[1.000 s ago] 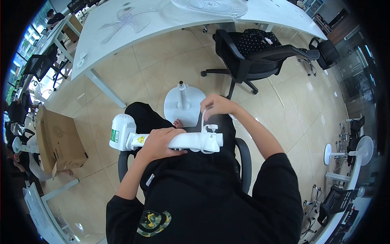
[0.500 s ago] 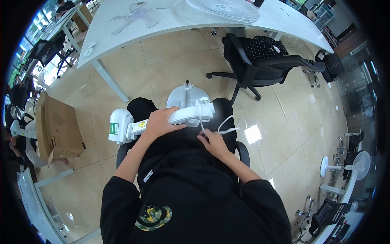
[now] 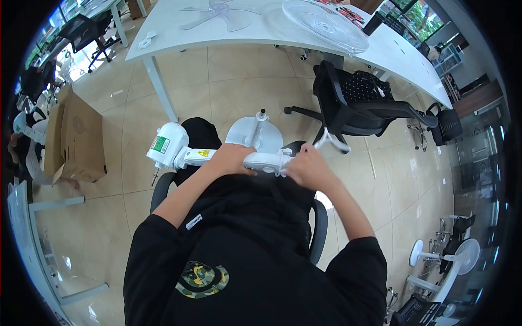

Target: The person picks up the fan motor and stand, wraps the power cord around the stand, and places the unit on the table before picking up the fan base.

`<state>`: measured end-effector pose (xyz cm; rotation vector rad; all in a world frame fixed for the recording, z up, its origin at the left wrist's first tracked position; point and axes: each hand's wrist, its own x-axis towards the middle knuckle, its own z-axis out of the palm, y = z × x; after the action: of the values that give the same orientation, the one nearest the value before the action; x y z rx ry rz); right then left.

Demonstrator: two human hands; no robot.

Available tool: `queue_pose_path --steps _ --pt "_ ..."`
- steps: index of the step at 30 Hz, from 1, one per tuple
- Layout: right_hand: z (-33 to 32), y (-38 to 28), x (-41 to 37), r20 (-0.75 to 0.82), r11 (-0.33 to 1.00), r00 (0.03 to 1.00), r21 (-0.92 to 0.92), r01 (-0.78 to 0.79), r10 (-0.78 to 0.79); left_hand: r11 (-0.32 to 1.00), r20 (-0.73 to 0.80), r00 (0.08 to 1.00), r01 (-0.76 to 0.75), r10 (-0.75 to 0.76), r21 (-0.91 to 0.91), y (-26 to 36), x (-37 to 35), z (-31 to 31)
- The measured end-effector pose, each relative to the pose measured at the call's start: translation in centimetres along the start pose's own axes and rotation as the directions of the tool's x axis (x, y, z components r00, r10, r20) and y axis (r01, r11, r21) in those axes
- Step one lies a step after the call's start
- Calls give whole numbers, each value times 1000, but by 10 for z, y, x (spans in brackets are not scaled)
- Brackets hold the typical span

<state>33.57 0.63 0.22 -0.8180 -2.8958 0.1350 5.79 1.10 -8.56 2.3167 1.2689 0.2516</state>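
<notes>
Across my lap lies a white fan body (image 3: 172, 142), its motor head at the left with a thin shaft pointing down. My left hand (image 3: 231, 160) is wrapped around the middle of its neck. At the right end of the neck, my right hand (image 3: 310, 169) is closed on the white power cord (image 3: 333, 142), a loop of which sticks out above the fingers. Some cord is wound around that end; the fingertips partly hide it. Just beyond my knees, a white round fan base (image 3: 239, 133) with a short post stands on the floor.
Ahead is a white table (image 3: 179, 41) carrying clear fan blades (image 3: 220, 11) and a clear fan grille (image 3: 326, 27). A black office chair (image 3: 333, 98) stands ahead right, with dotted fabric on it. An open cardboard box (image 3: 84, 138) is at the left, near a person's hand. Another white fan (image 3: 466, 256) is at the right.
My right hand has moved up to the neck's right end, lifting the cord loop. The motor head has turned, bringing its shaft into view. My left hand keeps its hold. The camera view has shifted.
</notes>
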Motion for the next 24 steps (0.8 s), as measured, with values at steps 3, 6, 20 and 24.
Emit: queue_pose_path --steps 3,6,20,24 --pt "-6 34 31 43 998 998 38 46 -48 998 19 999 -37 37 41 0 -1 -2" --pt "-2 51 56 154 998 986 46 50 -57 996 28 997 -73 72 44 -2 -2 0" --pt "82 63 60 9 965 995 245 -97 98 990 204 971 108 -125 92 19 10 7" --pt "91 52 67 -2 959 994 263 -102 106 989 64 989 129 -133 65 23 7 27"
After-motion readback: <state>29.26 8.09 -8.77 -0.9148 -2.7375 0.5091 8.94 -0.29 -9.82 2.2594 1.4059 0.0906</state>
